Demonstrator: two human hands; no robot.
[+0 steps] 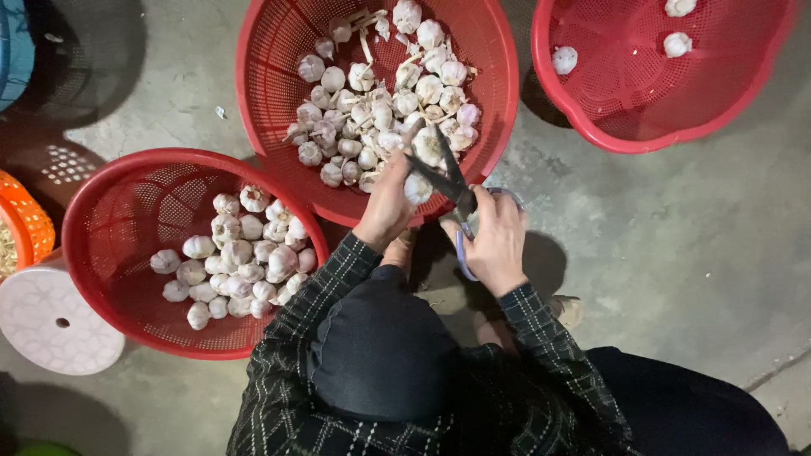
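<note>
My left hand (386, 205) grips a white garlic bulb (417, 187) at the near rim of the middle red basket (262, 51). My right hand (496, 241) holds scissors (448, 173) with pale purple handles; the dark blades are spread around the bulb's top. The basket behind holds several garlic bulbs (380, 110) with stems. My dark plaid sleeves and knee fill the lower middle of the view.
A second red basket (101, 203) at my left holds several trimmed bulbs (236, 253). A third red basket (743, 101) at the upper right holds three bulbs. A white plastic stool (51, 321) and an orange basket (29, 215) stand at the far left on the concrete floor.
</note>
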